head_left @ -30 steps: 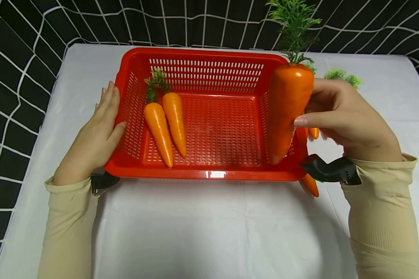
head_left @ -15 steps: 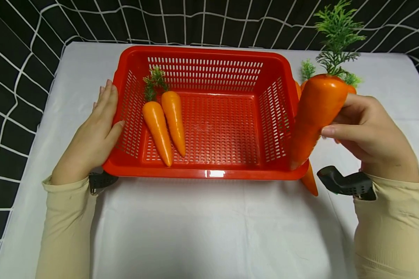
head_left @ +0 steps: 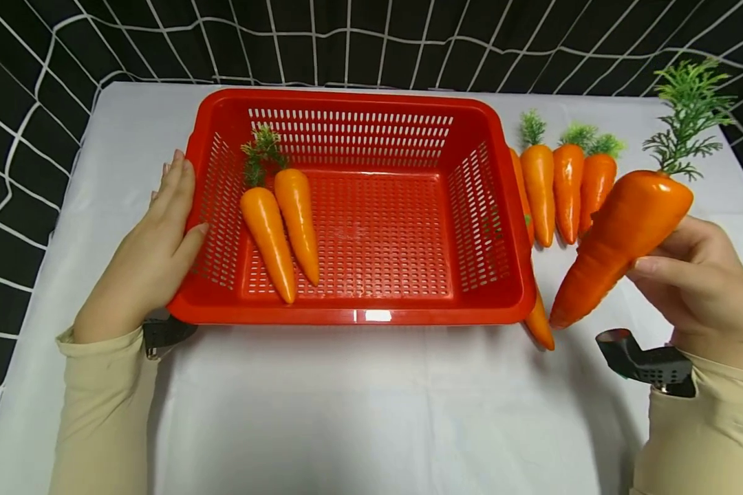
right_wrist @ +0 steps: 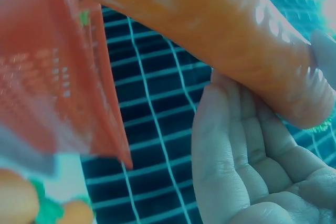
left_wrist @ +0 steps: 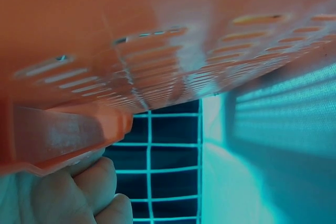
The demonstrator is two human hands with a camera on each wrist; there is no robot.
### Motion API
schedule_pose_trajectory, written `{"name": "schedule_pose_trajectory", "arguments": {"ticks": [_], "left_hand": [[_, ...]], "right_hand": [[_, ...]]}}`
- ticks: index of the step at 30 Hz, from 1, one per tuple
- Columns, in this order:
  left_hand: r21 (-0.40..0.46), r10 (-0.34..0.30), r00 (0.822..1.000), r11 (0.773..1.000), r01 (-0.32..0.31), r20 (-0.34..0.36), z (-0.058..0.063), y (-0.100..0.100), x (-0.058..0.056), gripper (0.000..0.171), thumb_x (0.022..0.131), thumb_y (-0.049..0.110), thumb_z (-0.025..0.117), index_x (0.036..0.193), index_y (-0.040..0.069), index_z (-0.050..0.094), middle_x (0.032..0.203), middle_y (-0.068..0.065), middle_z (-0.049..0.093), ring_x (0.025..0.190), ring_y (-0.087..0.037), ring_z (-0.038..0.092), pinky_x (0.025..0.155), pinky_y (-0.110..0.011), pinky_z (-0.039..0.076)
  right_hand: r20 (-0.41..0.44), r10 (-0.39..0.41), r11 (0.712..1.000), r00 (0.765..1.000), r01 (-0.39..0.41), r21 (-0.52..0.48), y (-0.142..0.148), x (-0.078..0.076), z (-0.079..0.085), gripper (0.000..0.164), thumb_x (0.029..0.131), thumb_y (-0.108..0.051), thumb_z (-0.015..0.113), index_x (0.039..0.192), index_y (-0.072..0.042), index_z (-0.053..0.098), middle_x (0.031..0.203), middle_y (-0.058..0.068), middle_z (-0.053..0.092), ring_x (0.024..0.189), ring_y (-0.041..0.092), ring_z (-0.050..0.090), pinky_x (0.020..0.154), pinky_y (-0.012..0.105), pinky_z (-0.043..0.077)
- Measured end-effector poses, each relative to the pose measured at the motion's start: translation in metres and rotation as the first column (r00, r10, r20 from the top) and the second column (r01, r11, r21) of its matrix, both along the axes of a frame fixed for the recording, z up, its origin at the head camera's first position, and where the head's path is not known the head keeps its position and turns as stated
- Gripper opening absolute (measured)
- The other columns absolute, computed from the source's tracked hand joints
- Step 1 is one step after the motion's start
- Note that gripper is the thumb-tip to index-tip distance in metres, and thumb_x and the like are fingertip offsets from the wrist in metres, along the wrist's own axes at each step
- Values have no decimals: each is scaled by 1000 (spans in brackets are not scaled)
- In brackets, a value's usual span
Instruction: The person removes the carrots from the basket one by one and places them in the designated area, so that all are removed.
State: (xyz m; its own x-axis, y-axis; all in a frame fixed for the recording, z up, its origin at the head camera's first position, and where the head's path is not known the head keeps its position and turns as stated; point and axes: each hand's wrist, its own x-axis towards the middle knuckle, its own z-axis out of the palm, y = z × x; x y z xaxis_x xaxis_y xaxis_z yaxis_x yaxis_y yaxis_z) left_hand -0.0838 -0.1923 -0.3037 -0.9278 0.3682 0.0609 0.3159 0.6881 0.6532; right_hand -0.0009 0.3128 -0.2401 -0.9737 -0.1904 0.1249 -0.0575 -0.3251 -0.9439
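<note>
A large orange carrot (head_left: 625, 234) with a feathery green top is pinched between the thumb and fingers of my right hand (head_left: 706, 289), held tilted above the table to the right of the red basket (head_left: 347, 315). In the right wrist view the carrot (right_wrist: 210, 19) runs across the top, over the palm. My left hand (head_left: 145, 251) rests against the basket's left rim, fingers extended along the outside and thumb tip at the edge. Inside the basket, two smaller carrots, a left one (head_left: 269, 240) and a right one (head_left: 298, 223), lie side by side at the left.
Several more carrots lie right of the basket in a row, among them one nearest carrot (head_left: 537, 192) and one farther carrot (head_left: 597, 182). Another carrot (head_left: 540, 323) pokes out by the basket's front right corner. Black white-gridded cloth (head_left: 371, 41) surrounds the white table (head_left: 359, 405).
My right hand has carried the large carrot from over the basket's right side out to the right and nearer, tilting it more. The left hand stays at the basket's rim.
</note>
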Motion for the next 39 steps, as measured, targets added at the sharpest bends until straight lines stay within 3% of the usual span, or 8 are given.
{"name": "schedule_pose_trajectory", "arguments": {"ticks": [6,13,22,29,33,39], "left_hand": [[6,0,1000,1000,0,-7,2,-3,1,64,98,15,40,151,5,6,158,-2,-3,143,-17,-2,114,-41,4],[12,5,1000,1000,-5,-9,2,-3,1,64,97,14,40,151,5,6,158,-3,-2,143,-18,-1,114,-39,3],[9,7,1000,1000,-7,-24,1,-3,3,64,97,13,40,151,4,7,158,-5,-1,143,-20,1,114,-41,5],[8,3,1000,1000,-3,-28,0,-2,4,64,97,13,41,151,4,7,158,-5,-1,143,-20,1,114,-42,6],[9,-1,999,1000,1,-34,0,-1,3,64,97,12,41,151,3,8,158,-5,0,143,-21,1,114,-42,6],[12,-2,999,1000,3,-35,0,0,1,64,96,13,41,151,3,8,158,-5,0,143,-20,2,114,-41,6]], "right_hand": [[68,-66,994,996,60,86,19,13,-12,35,85,24,38,112,15,58,98,21,67,85,27,63,81,29,51],[127,-23,968,992,-10,252,36,18,-30,41,88,24,36,118,9,59,103,14,68,93,19,64,85,22,49],[248,-143,866,958,0,500,41,14,-54,38,89,15,48,109,-8,70,100,3,70,91,11,62,81,16,47],[292,-139,737,946,-98,668,46,9,-63,35,92,3,53,108,-23,70,100,-7,69,91,5,60,79,13,46],[323,-157,729,933,-111,675,46,6,-69,35,92,2,54,106,-27,69,99,-8,69,87,5,59,75,14,48],[346,-159,760,925,-109,640,46,3,-74,31,93,1,53,102,-23,70,91,-8,68,77,6,57,69,16,47]]}}
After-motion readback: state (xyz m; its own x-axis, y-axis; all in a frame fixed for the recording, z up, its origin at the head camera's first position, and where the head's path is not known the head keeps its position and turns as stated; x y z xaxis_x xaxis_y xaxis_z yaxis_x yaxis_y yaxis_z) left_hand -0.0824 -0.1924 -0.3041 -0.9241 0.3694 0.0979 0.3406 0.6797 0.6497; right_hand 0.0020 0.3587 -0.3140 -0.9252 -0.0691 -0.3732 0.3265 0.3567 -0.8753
